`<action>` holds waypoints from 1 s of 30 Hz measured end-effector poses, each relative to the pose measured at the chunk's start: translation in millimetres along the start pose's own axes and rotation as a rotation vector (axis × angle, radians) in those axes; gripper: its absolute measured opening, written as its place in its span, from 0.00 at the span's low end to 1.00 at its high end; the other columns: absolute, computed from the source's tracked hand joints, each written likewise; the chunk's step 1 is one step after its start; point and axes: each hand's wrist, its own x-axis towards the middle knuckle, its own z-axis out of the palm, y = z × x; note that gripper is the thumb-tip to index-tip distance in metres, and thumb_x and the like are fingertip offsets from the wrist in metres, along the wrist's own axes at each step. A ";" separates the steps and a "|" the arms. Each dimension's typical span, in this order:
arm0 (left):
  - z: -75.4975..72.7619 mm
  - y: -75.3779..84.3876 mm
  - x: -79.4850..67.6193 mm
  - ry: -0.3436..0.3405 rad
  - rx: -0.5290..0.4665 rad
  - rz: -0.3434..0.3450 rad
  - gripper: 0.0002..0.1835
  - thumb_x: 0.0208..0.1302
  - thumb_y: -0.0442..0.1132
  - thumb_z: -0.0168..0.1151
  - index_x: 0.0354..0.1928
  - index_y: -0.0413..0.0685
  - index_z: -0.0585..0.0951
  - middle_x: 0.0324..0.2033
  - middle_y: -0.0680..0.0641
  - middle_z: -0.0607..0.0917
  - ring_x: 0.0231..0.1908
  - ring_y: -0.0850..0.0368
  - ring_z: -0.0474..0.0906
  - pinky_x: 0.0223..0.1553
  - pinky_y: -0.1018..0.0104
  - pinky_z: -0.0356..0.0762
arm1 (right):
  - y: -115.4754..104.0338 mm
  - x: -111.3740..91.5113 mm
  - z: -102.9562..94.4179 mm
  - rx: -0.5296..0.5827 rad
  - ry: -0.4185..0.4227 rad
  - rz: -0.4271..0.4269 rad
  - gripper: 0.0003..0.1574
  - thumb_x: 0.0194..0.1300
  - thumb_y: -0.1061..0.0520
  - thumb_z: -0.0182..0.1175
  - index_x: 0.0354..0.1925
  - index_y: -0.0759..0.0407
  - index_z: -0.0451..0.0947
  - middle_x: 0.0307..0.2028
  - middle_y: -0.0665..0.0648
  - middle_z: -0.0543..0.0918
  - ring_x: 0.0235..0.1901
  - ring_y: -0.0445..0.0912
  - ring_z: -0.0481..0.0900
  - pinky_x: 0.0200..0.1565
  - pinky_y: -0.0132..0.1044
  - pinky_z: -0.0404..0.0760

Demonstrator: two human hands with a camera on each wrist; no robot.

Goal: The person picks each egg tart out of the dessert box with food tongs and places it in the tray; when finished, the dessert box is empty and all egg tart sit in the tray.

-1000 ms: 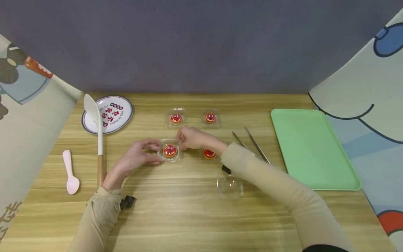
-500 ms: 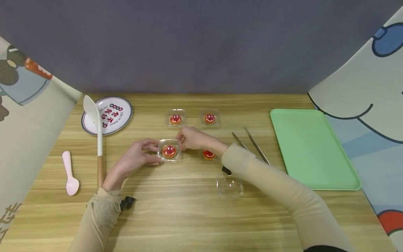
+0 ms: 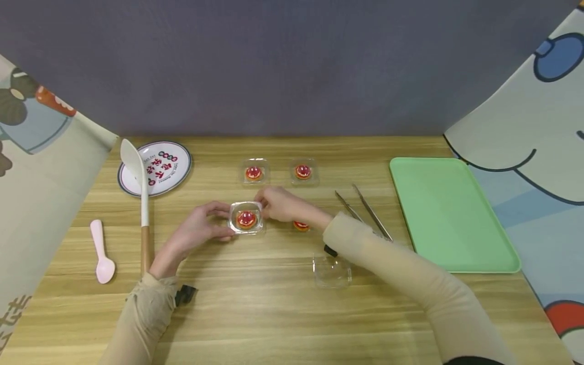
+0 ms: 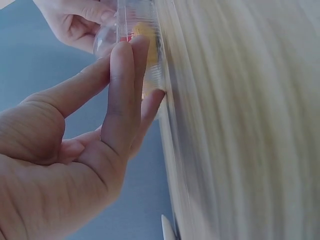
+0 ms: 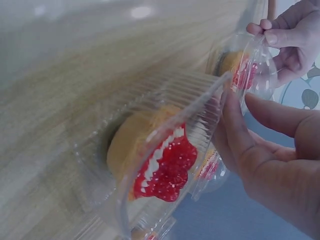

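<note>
Left of the table's middle stands a clear plastic tart box (image 3: 246,232) with a domed lid over a red-topped tart (image 3: 247,219). My left hand (image 3: 203,225) grips its left edge between thumb and fingers; the left wrist view shows the fingertips on the rim. From the far right corner, my right hand (image 3: 278,204) pinches the rim with thumb and finger. In the right wrist view, a lidless box base (image 5: 210,110) holding another tart (image 5: 167,160) sits close to that hand; my right forearm partly covers this tart in the head view.
Two more boxed tarts, one left (image 3: 254,173) and one right (image 3: 303,172), stand behind. A loose clear lid (image 3: 332,272) lies in front of the right forearm. Metal tongs (image 3: 371,213) and a green tray (image 3: 451,213) are rightward; a plate (image 3: 175,172), long-handled ladle (image 3: 144,197) and pink spoon (image 3: 103,253) leftward.
Both hands stay at the same box. My right hand and forearm have shifted very slightly, covering more of the lidless box's tart; the head view has moved a little.
</note>
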 end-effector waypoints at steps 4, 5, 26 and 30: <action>-1.2 -0.1 -1.2 0.015 0.047 0.008 0.39 0.62 0.21 0.71 0.74 0.23 0.66 0.70 0.22 0.71 0.37 0.48 0.90 0.44 0.62 0.93 | 0.4 -2.2 0.6 -0.026 -0.009 -0.016 0.17 0.73 0.70 0.65 0.58 0.72 0.81 0.47 0.65 0.87 0.41 0.48 0.83 0.45 0.32 0.87; -1.6 0.1 -1.5 0.017 0.058 0.010 0.40 0.62 0.21 0.72 0.74 0.24 0.65 0.71 0.23 0.70 0.37 0.48 0.90 0.44 0.62 0.93 | 0.4 -2.5 0.6 -0.035 -0.011 -0.021 0.17 0.73 0.69 0.65 0.58 0.72 0.81 0.44 0.63 0.87 0.37 0.46 0.80 0.41 0.31 0.85; -12.3 6.8 -9.1 -0.002 0.048 0.023 0.40 0.64 0.21 0.71 0.75 0.23 0.64 0.72 0.22 0.68 0.39 0.44 0.91 0.45 0.61 0.92 | -2.9 -2.9 -3.9 -0.044 0.025 -0.106 0.17 0.77 0.67 0.61 0.60 0.72 0.82 0.52 0.65 0.88 0.48 0.51 0.86 0.54 0.35 0.87; -19.0 11.6 -13.0 -0.006 0.080 0.018 0.39 0.66 0.24 0.71 0.76 0.24 0.64 0.66 0.22 0.76 0.40 0.45 0.92 0.48 0.65 0.91 | -8.2 -2.1 -7.7 -0.022 0.030 -0.119 0.27 0.77 0.67 0.61 0.70 0.71 0.74 0.68 0.68 0.80 0.65 0.58 0.80 0.65 0.40 0.83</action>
